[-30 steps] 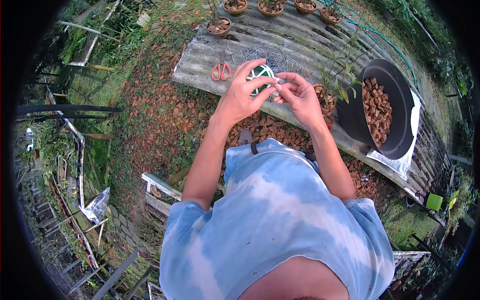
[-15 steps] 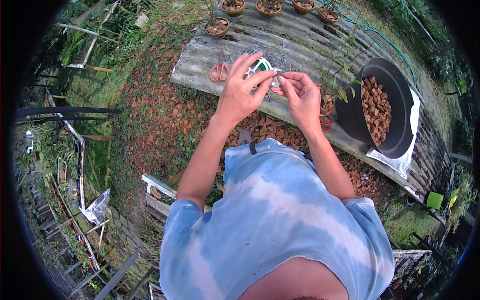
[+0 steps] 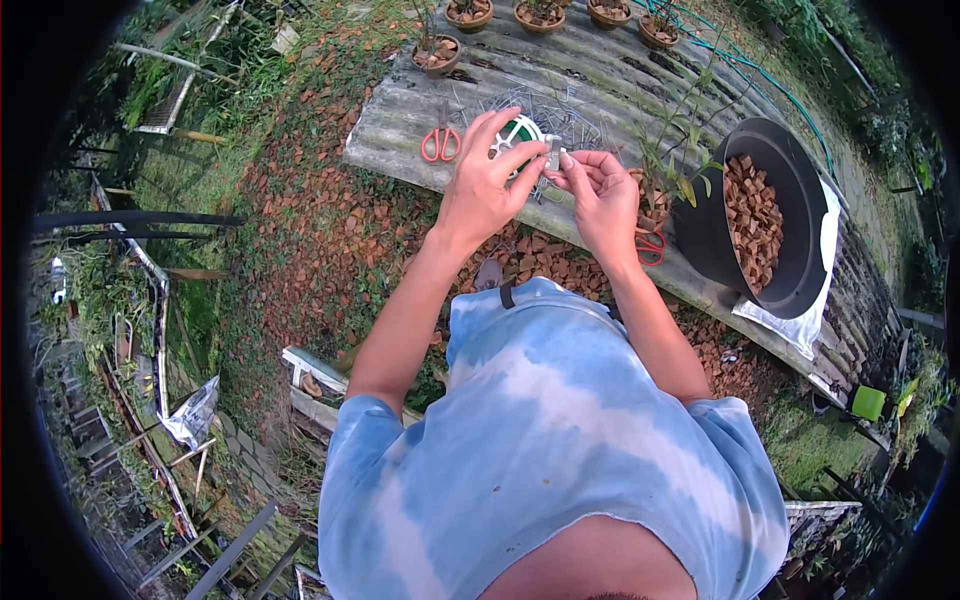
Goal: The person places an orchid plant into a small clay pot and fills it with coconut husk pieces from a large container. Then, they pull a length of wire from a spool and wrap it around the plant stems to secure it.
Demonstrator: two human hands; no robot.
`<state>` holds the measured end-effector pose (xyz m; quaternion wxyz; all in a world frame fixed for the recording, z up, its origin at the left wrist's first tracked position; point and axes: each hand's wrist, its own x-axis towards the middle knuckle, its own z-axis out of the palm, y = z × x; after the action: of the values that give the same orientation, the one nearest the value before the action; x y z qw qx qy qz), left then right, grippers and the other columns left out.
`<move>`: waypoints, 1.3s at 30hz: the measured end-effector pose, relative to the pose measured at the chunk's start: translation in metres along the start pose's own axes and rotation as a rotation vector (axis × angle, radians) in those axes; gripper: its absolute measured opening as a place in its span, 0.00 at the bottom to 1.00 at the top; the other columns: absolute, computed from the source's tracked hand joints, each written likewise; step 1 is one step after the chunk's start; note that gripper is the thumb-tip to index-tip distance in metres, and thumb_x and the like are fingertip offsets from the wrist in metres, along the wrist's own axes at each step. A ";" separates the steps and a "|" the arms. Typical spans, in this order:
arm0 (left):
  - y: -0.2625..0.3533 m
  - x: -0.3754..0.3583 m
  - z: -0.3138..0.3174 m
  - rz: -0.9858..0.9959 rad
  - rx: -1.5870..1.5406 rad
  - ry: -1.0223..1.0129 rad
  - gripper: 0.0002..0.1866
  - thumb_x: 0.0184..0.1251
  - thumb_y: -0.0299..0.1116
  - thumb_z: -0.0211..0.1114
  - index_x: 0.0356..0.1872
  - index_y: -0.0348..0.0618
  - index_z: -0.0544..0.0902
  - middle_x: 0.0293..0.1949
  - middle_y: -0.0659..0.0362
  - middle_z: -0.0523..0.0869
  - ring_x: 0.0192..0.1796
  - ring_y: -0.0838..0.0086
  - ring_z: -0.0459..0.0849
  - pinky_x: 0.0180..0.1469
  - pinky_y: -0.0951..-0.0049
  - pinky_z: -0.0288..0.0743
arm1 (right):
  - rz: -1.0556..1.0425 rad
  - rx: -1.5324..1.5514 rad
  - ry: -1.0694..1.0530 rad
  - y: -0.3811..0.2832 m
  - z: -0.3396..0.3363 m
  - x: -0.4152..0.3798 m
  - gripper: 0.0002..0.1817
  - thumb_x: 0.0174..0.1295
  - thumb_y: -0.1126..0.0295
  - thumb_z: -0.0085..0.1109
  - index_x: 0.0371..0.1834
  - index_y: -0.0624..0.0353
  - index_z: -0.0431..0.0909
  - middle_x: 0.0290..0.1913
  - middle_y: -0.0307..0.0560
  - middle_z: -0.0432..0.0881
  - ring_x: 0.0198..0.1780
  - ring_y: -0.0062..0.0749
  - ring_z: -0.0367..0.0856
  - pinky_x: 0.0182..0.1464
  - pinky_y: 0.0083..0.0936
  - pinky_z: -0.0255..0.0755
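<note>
Between the fingertips of both hands is a small flat silver-grey piece (image 3: 554,154), too small to name surely. My left hand (image 3: 486,187) pinches its left side with thumb and forefinger, the other fingers raised. My right hand (image 3: 604,200) grips its right side, fingers curled. Partly hidden behind the left hand lies a white and green reel (image 3: 516,132). Red-handled scissors (image 3: 440,144) rest left of that hand on the corrugated sheet. Just beyond the right wrist is another red handle loop (image 3: 651,248). A heap of thin grey wire pieces (image 3: 570,118) lies behind the fingers.
A black tub (image 3: 698,237) of brown chunks (image 3: 753,215) leans at the right on a white bag (image 3: 800,326). Several clay pots (image 3: 436,55) line the far side of the corrugated sheet (image 3: 395,120). A leafy plant (image 3: 684,180) stands between my right hand and the tub.
The small silver-grey piece has turned so that more of its flat face shows between my fingertips. Both hands otherwise stay nearly in place.
</note>
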<state>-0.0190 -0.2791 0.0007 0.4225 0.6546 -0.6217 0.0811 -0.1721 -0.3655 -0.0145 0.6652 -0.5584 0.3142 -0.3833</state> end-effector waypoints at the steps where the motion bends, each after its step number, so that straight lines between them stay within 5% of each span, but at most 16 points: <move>1: 0.000 -0.002 0.002 -0.021 -0.011 0.022 0.11 0.64 0.34 0.75 0.46 0.49 0.91 0.64 0.46 0.79 0.66 0.51 0.79 0.67 0.52 0.69 | -0.005 -0.031 -0.006 -0.001 -0.001 0.001 0.10 0.75 0.73 0.61 0.46 0.73 0.79 0.40 0.50 0.89 0.43 0.27 0.91 0.45 0.20 0.85; 9: 0.005 -0.011 0.003 -0.026 0.049 0.091 0.10 0.63 0.30 0.74 0.45 0.47 0.90 0.62 0.46 0.79 0.65 0.49 0.78 0.67 0.51 0.70 | 0.061 -0.271 -0.233 -0.014 -0.011 0.007 0.08 0.76 0.75 0.58 0.42 0.70 0.80 0.41 0.46 0.89 0.42 0.27 0.91 0.42 0.22 0.85; 18: 0.009 -0.009 -0.002 -0.022 -0.021 0.035 0.08 0.63 0.29 0.74 0.43 0.44 0.89 0.65 0.46 0.79 0.66 0.45 0.77 0.67 0.49 0.72 | 0.096 -0.010 -0.232 -0.009 -0.009 0.006 0.17 0.77 0.69 0.60 0.59 0.72 0.71 0.46 0.50 0.88 0.47 0.27 0.89 0.49 0.22 0.84; 21: 0.012 -0.008 -0.004 -0.028 -0.013 0.033 0.09 0.63 0.29 0.74 0.44 0.46 0.90 0.65 0.47 0.79 0.68 0.44 0.75 0.68 0.47 0.71 | 0.152 -0.010 -0.252 -0.027 -0.006 0.006 0.18 0.76 0.66 0.61 0.59 0.71 0.76 0.44 0.49 0.89 0.44 0.26 0.89 0.46 0.21 0.84; 27: 0.017 -0.010 -0.006 0.001 0.017 -0.015 0.13 0.61 0.28 0.75 0.47 0.49 0.90 0.65 0.50 0.79 0.70 0.43 0.72 0.69 0.45 0.71 | 0.219 -0.054 -0.206 -0.028 -0.004 0.011 0.14 0.76 0.62 0.62 0.48 0.65 0.85 0.39 0.44 0.89 0.41 0.23 0.88 0.39 0.19 0.83; 39: 0.023 -0.014 -0.005 0.028 0.045 -0.003 0.10 0.61 0.28 0.75 0.44 0.49 0.91 0.64 0.50 0.80 0.69 0.41 0.72 0.69 0.44 0.70 | 0.267 0.089 -0.111 -0.010 -0.002 0.005 0.12 0.77 0.60 0.60 0.46 0.56 0.83 0.41 0.34 0.85 0.41 0.15 0.81 0.34 0.19 0.77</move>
<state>-0.0406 -0.2624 0.0054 0.4054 0.6554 -0.6294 0.0999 -0.1724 -0.3718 -0.0051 0.7506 -0.5020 0.3311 -0.2737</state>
